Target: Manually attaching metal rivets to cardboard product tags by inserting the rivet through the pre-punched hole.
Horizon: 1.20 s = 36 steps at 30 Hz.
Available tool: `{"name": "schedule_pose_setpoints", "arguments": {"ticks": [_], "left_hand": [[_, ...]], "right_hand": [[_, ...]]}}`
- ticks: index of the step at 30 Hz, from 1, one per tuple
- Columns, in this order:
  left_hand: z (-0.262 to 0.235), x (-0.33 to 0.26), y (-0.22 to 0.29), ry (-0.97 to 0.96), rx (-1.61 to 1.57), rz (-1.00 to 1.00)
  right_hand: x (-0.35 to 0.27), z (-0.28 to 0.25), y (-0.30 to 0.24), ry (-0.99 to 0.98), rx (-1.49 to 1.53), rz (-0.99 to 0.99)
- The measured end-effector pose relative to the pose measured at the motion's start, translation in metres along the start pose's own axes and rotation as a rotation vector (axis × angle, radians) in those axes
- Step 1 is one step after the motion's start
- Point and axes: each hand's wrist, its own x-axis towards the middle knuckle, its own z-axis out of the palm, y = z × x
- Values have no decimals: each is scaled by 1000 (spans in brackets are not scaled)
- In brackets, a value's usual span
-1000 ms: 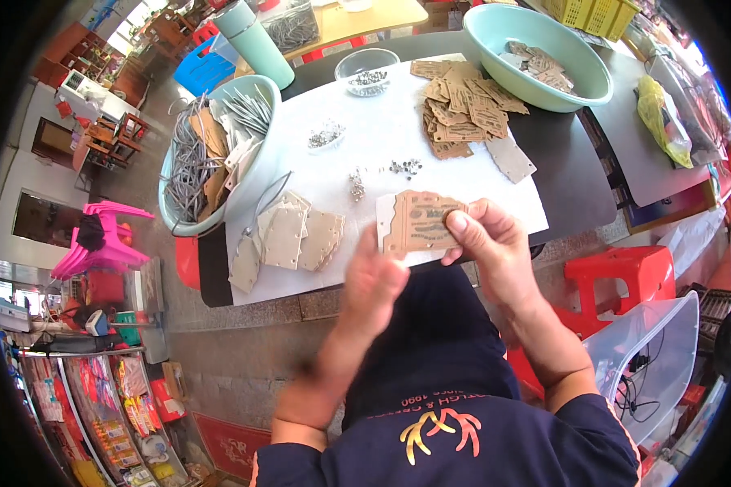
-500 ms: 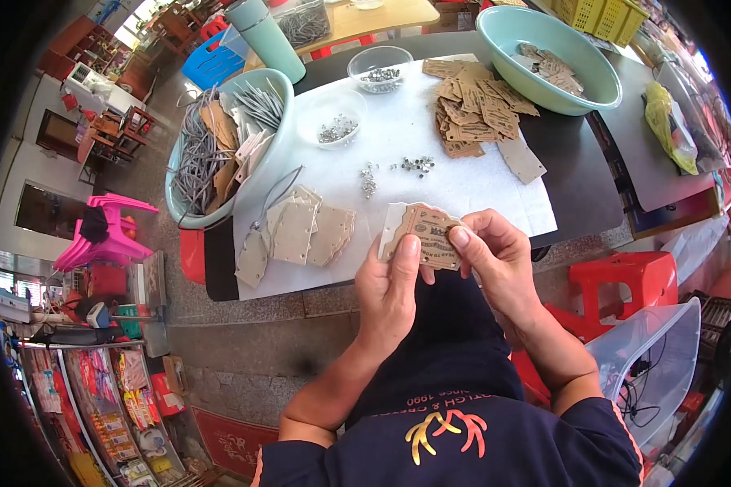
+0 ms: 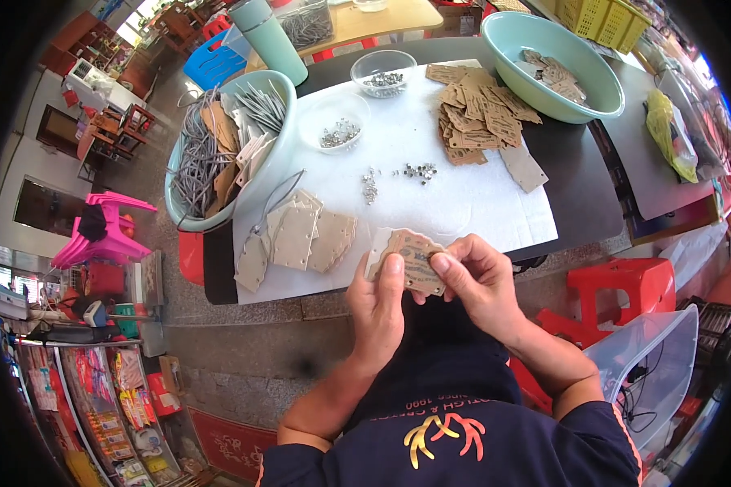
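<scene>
Scalloped brown cardboard tags [image 3: 410, 261] pinched between left hand [image 3: 379, 308] and right hand [image 3: 479, 280].

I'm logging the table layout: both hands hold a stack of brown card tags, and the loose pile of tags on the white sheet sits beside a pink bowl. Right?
Not quite. The head view shows the bowl is pale green, not pink. The rest holds: left hand and right hand hold the stack of brown card tags, and the loose pile lies on the white sheet.

Dark table [image 3: 577, 191]: white sheet [image 3: 463, 195], teal basins [image 3: 544, 73].

Grey stone floor [image 3: 244, 341]; red stool [image 3: 625, 284]; pink stools [image 3: 110, 223] stacked left.
</scene>
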Motion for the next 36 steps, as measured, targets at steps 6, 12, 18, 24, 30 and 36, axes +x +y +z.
{"name": "schedule_pose_setpoints", "arguments": {"ticks": [6, 12, 18, 24, 30, 36], "left_hand": [[-17, -3, -4, 84, 5, -10], [-31, -8, -8, 112, -19, -50], [-34, -8, -10, 90, -21, -88], [-36, -5, -8, 46, -28, -101], [-37, 1, -8, 29, -27, -81], [-34, 6, -6, 48, 63, -71]], "right_hand": [[29, -16, -17, -238, -130, 232], [108, -32, -33, -161, -807, -192], [161, -18, -31, -314, -1272, -425], [177, -1, -22, -471, -1459, -451], [183, 7, -23, -523, -1575, -453], [187, 5, -20, -565, -1583, -484]]}}
